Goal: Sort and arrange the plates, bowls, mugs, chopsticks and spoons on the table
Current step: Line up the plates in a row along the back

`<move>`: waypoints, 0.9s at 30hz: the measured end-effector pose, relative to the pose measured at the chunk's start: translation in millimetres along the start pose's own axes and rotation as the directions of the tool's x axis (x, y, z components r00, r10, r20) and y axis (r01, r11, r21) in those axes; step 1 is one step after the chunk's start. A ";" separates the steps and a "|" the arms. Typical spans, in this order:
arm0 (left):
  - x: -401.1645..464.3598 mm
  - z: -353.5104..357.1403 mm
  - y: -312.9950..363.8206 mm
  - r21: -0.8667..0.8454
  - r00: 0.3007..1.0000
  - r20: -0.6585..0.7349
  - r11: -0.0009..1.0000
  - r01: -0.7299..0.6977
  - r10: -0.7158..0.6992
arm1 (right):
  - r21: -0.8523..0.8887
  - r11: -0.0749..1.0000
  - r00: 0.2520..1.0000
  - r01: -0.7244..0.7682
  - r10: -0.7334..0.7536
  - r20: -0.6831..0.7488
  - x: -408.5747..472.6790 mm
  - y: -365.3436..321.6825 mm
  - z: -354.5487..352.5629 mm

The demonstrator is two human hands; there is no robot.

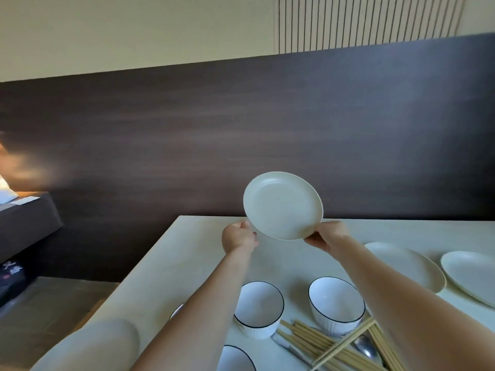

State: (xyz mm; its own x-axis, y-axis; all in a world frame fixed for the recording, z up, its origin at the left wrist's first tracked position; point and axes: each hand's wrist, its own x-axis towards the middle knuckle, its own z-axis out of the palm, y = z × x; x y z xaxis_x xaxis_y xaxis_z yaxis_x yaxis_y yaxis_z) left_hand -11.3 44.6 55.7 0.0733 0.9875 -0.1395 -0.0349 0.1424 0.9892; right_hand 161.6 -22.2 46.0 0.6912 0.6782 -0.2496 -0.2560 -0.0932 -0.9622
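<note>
Reaching forward with both arms, the left hand [239, 236] and right hand [327, 236] clamp fingers on a tilted cream plate [283, 205].

Small plate [283, 205] held above table's [171, 263] far edge, left hand [239, 236] at its left rim, right hand [328, 235] at its lower right rim. Two plates [401, 263] [468, 274] side by side on table, right. Two bowls [259, 309] [336, 303] nearer, between the forearms. Chopsticks [334, 346] crossed before bowls, over a spoon [365, 346].
</note>
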 end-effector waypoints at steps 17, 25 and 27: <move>14.0 89.4 -90.6 0.095 0.959 0.135 0.967 0.237 -0.249 | -0.135 0.978 0.978 -0.161 0.139 -0.158 49.8 69.5 -76.1; 28.6 93.7 -115.8 0.233 0.930 0.137 0.924 0.304 -0.341 | -0.212 0.948 0.957 -0.236 0.189 -0.221 59.5 94.3 -80.0; 28.3 95.5 -120.7 0.249 0.924 0.146 0.917 0.313 -0.355 | -0.278 0.927 0.950 -0.252 0.184 -0.251 59.7 95.9 -83.4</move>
State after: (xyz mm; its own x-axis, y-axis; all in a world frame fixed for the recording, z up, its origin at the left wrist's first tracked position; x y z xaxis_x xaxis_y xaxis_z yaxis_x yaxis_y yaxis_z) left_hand 90.1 48.9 -63.3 0.2255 0.8516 -0.4731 0.2387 0.4225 0.8743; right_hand 234.7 -51.4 -70.3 0.7794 0.4448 -0.4413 -0.2238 -0.4602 -0.8591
